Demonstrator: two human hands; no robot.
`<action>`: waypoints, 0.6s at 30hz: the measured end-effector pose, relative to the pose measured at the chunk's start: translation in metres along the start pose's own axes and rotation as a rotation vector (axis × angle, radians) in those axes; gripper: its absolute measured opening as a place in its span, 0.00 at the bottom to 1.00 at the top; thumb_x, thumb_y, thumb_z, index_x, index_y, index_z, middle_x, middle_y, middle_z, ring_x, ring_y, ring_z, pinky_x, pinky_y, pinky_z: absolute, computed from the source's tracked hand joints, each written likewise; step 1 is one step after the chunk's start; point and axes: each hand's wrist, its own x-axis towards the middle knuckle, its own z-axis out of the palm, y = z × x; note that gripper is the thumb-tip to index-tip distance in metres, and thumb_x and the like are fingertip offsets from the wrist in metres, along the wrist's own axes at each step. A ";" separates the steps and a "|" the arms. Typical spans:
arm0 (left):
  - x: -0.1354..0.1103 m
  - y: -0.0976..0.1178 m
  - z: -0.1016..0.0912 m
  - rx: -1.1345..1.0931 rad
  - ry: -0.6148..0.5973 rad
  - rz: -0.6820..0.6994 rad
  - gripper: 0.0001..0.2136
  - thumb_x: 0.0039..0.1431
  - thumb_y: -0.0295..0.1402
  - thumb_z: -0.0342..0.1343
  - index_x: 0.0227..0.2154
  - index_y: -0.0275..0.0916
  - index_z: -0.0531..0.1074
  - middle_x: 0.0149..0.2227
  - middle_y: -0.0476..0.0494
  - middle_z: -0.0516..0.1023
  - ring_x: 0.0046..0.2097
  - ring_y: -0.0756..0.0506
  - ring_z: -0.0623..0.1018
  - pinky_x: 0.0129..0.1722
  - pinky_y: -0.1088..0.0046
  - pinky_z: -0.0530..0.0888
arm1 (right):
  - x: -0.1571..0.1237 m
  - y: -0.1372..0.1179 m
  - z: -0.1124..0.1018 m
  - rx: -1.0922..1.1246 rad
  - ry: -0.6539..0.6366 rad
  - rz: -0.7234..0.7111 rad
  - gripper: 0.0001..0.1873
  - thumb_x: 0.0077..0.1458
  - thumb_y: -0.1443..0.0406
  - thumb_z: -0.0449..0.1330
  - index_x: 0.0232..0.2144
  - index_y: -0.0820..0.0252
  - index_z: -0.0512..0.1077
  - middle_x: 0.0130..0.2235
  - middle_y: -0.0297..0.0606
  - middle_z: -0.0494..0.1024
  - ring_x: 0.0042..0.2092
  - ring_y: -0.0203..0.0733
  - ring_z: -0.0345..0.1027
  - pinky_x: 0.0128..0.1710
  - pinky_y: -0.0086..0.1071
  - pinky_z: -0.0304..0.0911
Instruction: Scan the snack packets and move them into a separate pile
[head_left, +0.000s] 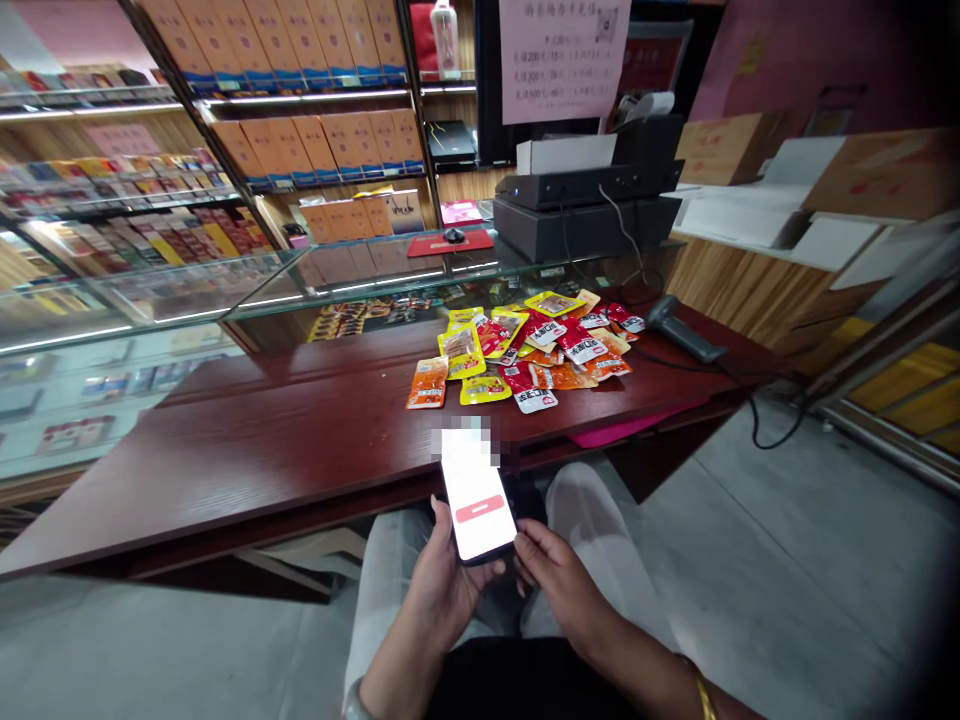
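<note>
A smartphone (484, 535) with a bright white screen and a red button is held over my lap, just in front of the table edge. Its upper part is blurred out. My left hand (448, 570) is wrapped round the phone's lower left side, thumb along the edge. My right hand (553, 568) has its thumb and curled fingers at the lower right edge of the phone. Beyond the phone, a pile of small snack packets (585, 348) in red, yellow and orange lies on the dark red wooden table (300, 425).
A barcode scanner (684, 328) with a hanging cable lies at the table's right end. Behind are a glass counter (330, 270), a mouse (454, 236) on a red mat, and a black cash register (585, 225). Boxed goods fill the shelves; cartons (881, 175) stand at right.
</note>
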 end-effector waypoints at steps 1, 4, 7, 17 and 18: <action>0.000 0.001 0.000 0.005 -0.008 0.002 0.30 0.63 0.58 0.47 0.44 0.35 0.78 0.39 0.40 0.84 0.34 0.45 0.82 0.29 0.73 0.78 | 0.000 0.000 0.000 0.001 0.000 -0.002 0.28 0.52 0.41 0.65 0.37 0.59 0.75 0.25 0.28 0.66 0.26 0.33 0.57 0.27 0.29 0.55; -0.001 0.002 0.000 0.020 -0.035 0.012 0.30 0.63 0.58 0.47 0.45 0.36 0.79 0.40 0.40 0.84 0.35 0.45 0.81 0.30 0.73 0.78 | 0.001 0.000 0.001 -0.009 -0.001 -0.011 0.27 0.53 0.42 0.65 0.37 0.59 0.75 0.25 0.28 0.67 0.26 0.33 0.57 0.27 0.28 0.55; -0.001 0.004 0.000 0.010 -0.052 0.015 0.30 0.63 0.59 0.47 0.45 0.36 0.79 0.41 0.40 0.84 0.35 0.45 0.81 0.31 0.72 0.78 | 0.001 -0.002 0.002 -0.019 -0.005 -0.023 0.28 0.53 0.41 0.65 0.36 0.60 0.75 0.23 0.27 0.65 0.25 0.33 0.56 0.26 0.28 0.54; -0.017 -0.003 -0.017 0.172 -0.114 0.131 0.22 0.58 0.44 0.64 0.52 0.36 0.75 0.50 0.33 0.80 0.43 0.41 0.81 0.39 0.66 0.79 | -0.002 -0.022 0.006 -0.025 0.007 -0.010 0.27 0.51 0.42 0.67 0.32 0.60 0.74 0.23 0.28 0.69 0.25 0.34 0.61 0.29 0.30 0.59; -0.019 -0.005 -0.018 0.228 -0.108 0.146 0.24 0.56 0.41 0.67 0.53 0.38 0.74 0.51 0.34 0.79 0.44 0.41 0.80 0.40 0.66 0.78 | -0.002 -0.023 0.006 -0.025 0.003 -0.006 0.26 0.52 0.42 0.67 0.33 0.60 0.75 0.23 0.28 0.69 0.25 0.35 0.62 0.29 0.30 0.60</action>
